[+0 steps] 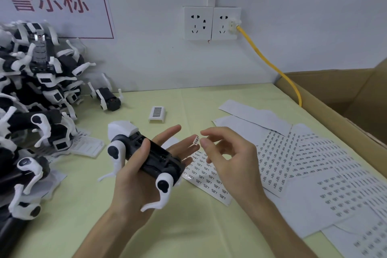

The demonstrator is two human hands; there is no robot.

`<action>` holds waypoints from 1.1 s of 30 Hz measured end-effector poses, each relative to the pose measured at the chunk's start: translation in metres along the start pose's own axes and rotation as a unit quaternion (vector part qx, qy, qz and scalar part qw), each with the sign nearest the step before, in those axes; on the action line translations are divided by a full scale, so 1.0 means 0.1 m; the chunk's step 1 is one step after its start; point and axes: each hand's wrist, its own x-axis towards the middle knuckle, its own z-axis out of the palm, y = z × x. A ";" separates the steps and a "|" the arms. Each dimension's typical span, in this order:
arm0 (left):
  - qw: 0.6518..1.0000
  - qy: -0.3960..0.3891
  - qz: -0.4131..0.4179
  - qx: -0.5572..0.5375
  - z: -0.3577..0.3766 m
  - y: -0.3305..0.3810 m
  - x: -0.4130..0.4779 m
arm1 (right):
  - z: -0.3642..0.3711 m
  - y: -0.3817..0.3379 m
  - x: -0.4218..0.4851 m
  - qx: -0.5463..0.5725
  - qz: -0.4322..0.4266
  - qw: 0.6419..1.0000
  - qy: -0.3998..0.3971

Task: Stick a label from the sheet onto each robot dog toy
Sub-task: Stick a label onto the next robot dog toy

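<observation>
Black-bodied with white legs, the robot dog toy (144, 155) lies belly-up across the left hand (134, 176), thumb curled over it, its long axis running from upper left to lower right. A small label (196, 139) seems to cling to a left fingertip, just beside the right hand (228, 159), whose fingers (206, 143) hang loosely parted, gripping nothing. The label sheet (207, 176) lies on the tabletop (188, 230) beneath.
</observation>
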 end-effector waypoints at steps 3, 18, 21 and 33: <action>0.998 -0.054 0.001 0.024 -0.03 -0.01 0.01 | 0.00 -0.01 0.00 -0.009 -0.002 1.000 0.002; 0.996 0.071 -0.041 0.030 0.13 -0.19 0.09 | 0.02 -0.03 -0.01 -0.037 0.023 0.999 -0.004; 0.988 0.141 -0.058 -0.014 0.08 -0.23 0.14 | -0.02 -0.06 0.01 0.018 0.070 0.997 -0.006; 0.986 0.138 -0.032 -0.092 -0.01 -0.19 0.15 | 0.16 -0.13 -0.12 0.138 0.209 0.949 -0.189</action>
